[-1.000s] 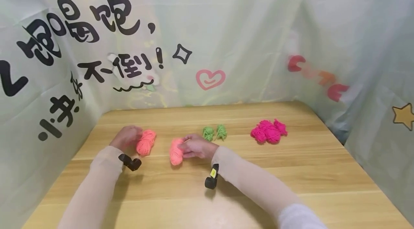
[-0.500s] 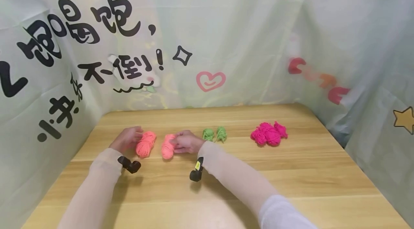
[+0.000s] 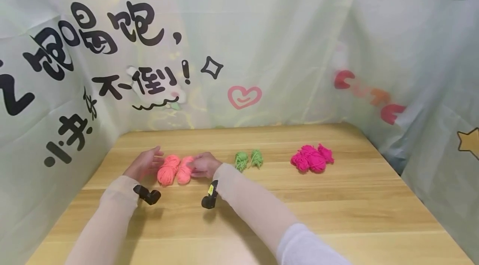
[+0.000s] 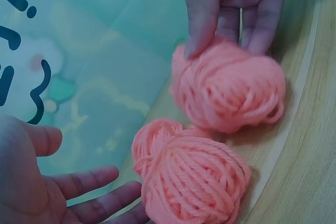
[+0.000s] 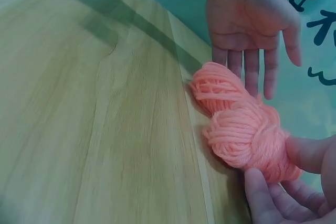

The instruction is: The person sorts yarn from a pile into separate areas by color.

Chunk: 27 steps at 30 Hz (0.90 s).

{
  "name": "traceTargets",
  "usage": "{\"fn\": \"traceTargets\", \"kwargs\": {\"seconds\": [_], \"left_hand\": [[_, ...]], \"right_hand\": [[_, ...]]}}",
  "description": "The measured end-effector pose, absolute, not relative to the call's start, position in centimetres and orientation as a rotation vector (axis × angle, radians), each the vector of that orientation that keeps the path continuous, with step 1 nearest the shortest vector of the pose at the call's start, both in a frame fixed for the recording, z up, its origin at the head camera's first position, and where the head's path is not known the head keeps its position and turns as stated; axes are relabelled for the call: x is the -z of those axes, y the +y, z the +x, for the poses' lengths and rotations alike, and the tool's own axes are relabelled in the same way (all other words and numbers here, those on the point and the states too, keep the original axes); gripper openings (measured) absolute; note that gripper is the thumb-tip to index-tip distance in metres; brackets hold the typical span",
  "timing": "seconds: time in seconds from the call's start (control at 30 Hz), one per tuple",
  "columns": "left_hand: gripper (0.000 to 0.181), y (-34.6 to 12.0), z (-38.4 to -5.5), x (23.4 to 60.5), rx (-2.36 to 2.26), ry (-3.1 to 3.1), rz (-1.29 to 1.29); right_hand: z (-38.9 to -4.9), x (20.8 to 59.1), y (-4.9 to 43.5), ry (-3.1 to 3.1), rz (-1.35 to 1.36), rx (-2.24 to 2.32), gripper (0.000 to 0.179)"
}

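Two coral-pink yarn balls stand side by side on the left of the wooden table in the head view. Beside the left yarn ball is my left hand; its fingers extend straight and thumb spread in the left wrist view, the fingertips close to the yarn. My right hand pinches the right yarn ball between thumb and fingers, seen again in the right wrist view as the nearer yarn ball. Whether the held ball bears on the table is unclear.
Two small green yarn balls lie near the table's middle, just beyond my right forearm. A magenta yarn cluster sits farther right. Printed curtains enclose the table's back and sides.
My right hand has carried its pink yarn ball leftward until it stands right next to the other pink one. The left hand stays by its yarn ball, fingers lifted and straighter.
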<state>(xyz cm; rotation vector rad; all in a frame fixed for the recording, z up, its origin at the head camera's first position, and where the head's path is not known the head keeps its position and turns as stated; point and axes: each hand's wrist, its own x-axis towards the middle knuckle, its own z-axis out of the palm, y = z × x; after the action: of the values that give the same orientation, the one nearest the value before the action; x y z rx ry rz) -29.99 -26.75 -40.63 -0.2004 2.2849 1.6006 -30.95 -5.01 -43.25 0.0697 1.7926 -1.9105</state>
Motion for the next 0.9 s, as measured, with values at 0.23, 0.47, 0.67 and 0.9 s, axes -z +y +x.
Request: {"fn": "traceTargets", "kwargs": {"seconds": [0.23, 0.47, 0.67, 0.9], "left_hand": [[0.071, -26.8, -29.9, 40.6, -1.564, 2.292, -0.207], [0.068, -26.7, -29.7, 40.5, -1.605, 2.281, -0.193], [0.07, -25.6, -28.5, 39.9, -1.467, 2.44, -0.137], [0.067, -24.1, -26.8, 38.5, -1.144, 2.897, -0.048]], "right_hand": [[-30.9, 42.9, -6.4, 1.989, 0.14, 1.86, 0.026], [-30.7, 42.0, -6.1, 2.118, 0.123, 1.748, 0.026], [-30.7, 41.6, -3.4, 2.137, 0.035, 1.715, 0.036], [-29.2, 38.9, 2.1, 2.28, -0.27, 1.628, 0.034]]}}
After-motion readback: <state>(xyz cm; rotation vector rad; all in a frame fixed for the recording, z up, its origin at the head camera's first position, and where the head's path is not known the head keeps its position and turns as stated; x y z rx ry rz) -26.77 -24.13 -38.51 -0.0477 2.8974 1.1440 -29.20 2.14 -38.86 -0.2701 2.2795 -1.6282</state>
